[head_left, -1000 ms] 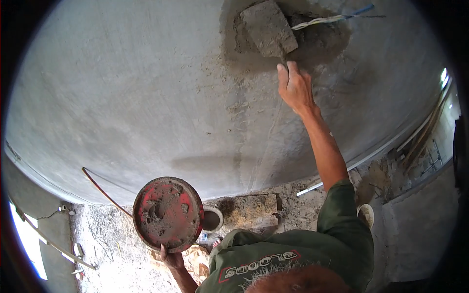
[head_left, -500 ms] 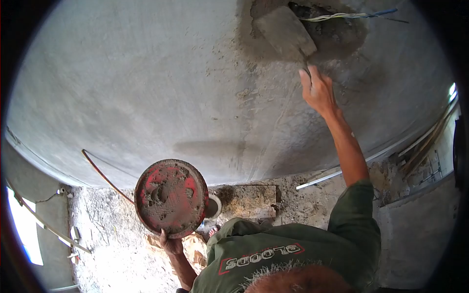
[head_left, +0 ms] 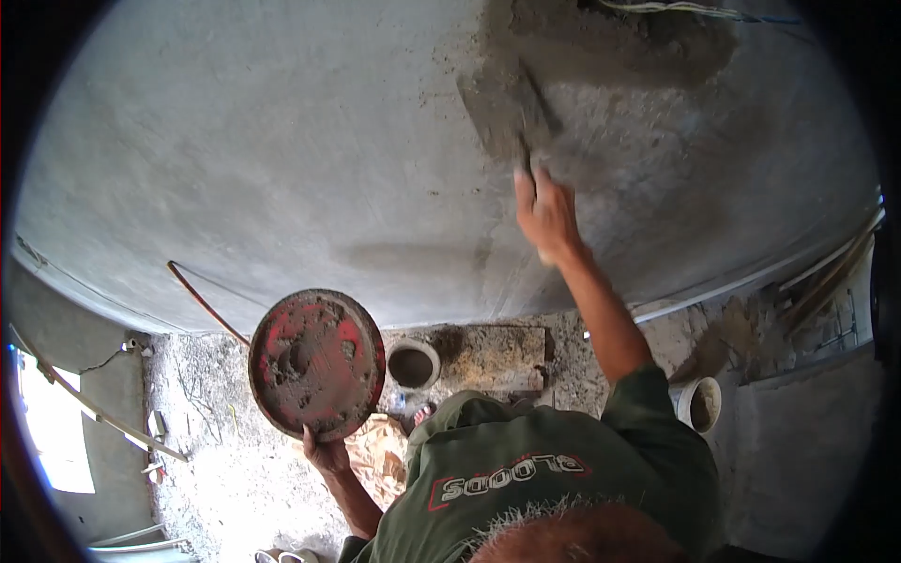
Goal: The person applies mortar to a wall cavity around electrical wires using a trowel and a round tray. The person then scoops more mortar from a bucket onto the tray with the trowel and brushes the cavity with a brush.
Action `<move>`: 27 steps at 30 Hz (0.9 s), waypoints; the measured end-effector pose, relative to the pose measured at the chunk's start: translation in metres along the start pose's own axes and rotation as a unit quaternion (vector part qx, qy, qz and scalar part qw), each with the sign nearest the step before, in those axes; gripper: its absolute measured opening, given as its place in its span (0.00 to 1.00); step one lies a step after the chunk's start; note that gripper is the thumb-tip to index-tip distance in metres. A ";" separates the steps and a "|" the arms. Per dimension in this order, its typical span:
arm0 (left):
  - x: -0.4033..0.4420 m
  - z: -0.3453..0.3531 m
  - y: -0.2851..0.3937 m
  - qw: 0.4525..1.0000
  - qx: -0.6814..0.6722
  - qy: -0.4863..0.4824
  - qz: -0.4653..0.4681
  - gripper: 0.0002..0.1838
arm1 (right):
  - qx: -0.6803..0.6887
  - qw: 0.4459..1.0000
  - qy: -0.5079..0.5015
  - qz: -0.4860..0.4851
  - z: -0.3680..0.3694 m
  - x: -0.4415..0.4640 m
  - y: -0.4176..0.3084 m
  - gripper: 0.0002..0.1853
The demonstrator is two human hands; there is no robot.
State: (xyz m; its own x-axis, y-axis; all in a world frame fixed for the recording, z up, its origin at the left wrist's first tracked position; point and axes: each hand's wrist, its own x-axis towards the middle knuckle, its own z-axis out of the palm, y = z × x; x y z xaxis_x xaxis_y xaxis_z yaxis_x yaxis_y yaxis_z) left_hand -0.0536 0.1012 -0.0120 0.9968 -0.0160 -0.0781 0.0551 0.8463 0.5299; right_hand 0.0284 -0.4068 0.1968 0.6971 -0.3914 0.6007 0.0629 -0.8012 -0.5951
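Observation:
My left hand (head_left: 326, 453) grips the near rim of a round red pan (head_left: 349, 330) smeared with grey wet mortar (head_left: 314, 375). It is held out level at the lower left, away from the wall. My right hand (head_left: 547, 220) is closed round the handle of a flat-bladed trowel (head_left: 507, 108), whose blade lies against the grey wall (head_left: 282, 141). Fresh dark mortar (head_left: 554, 52) covers the wall above the trowel, around a rough hollow (head_left: 648, 28). Twisted electric wires (head_left: 694, 9) come out of that hollow at the top edge.
Below stand a bucket (head_left: 414, 364) with grey contents and a pale bucket (head_left: 699, 405) at the right. A mortar-stained board (head_left: 497, 357) lies near the wall. A thin hose or rod (head_left: 206, 305) leans behind the pan. Wood lengths (head_left: 831, 272) rest at the far right.
My right hand and the trowel have moved down and left along the wall, away from the wires. The pan stays in my left hand. The view has shifted slightly.

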 end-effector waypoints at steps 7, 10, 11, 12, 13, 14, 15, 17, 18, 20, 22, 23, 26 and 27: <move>0.003 -0.012 0.012 0.999 -0.007 -0.028 -0.018 0.33 | -0.064 0.992 0.110 -0.021 -0.071 0.080 -0.070 0.17; -0.003 -0.007 0.006 1.000 -0.005 0.002 -0.002 0.30 | -0.074 0.994 0.025 -0.072 -0.042 0.036 -0.002 0.20; 0.000 -0.030 0.007 0.999 -0.027 -0.011 -0.015 0.31 | -0.060 0.996 -0.003 -0.060 -0.019 0.008 0.027 0.18; 0.001 -0.056 0.007 0.998 -0.051 -0.034 -0.031 0.31 | -0.064 0.996 -0.028 -0.051 0.003 -0.020 0.059 0.17; 0.003 -0.045 0.004 0.999 -0.026 -0.023 -0.039 0.29 | -0.089 0.994 -0.039 -0.043 0.024 -0.042 0.094 0.17; 0.004 -0.029 0.003 0.999 0.001 -0.020 -0.045 0.28 | -0.102 0.993 -0.017 -0.061 0.030 -0.051 0.106 0.17; 0.010 -0.034 0.004 0.999 0.003 -0.027 -0.046 0.29 | -0.059 0.996 0.053 -0.038 0.030 -0.052 0.101 0.17; 0.018 -0.013 0.003 0.999 0.035 0.006 -0.041 0.33 | -0.012 0.989 0.146 -0.025 0.022 -0.040 0.106 0.17; 0.024 -0.008 0.003 0.996 0.066 0.040 -0.040 0.35 | 0.022 0.983 0.181 0.023 0.017 -0.039 0.113 0.17; 0.017 -0.013 0.011 0.998 0.059 0.012 -0.036 0.36 | 0.062 0.969 0.230 0.060 -0.010 -0.052 0.107 0.17; 0.010 -0.003 0.010 0.998 0.054 0.006 -0.040 0.37 | 0.120 0.962 0.211 0.123 -0.050 -0.048 0.115 0.17; 0.003 -0.002 0.012 0.997 0.054 -0.020 -0.052 0.37 | 0.144 0.957 0.206 0.147 -0.069 -0.050 0.111 0.16; -0.008 0.019 0.013 0.994 0.053 -0.065 -0.065 0.37 | 0.184 0.947 0.225 0.135 -0.116 -0.036 0.057 0.16; -0.011 0.027 0.011 0.993 0.050 -0.082 -0.068 0.36 | 0.111 0.969 0.210 0.066 -0.122 -0.031 0.055 0.16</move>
State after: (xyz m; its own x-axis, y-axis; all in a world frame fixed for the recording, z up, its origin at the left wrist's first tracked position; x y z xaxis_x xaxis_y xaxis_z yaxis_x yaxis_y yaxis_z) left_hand -0.0621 0.0959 0.0179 0.9753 -0.2201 -0.0198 0.1867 0.7730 0.6063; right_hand -0.0764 -0.4938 0.2107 0.3604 -0.6710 0.6480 0.1767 -0.6330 -0.7537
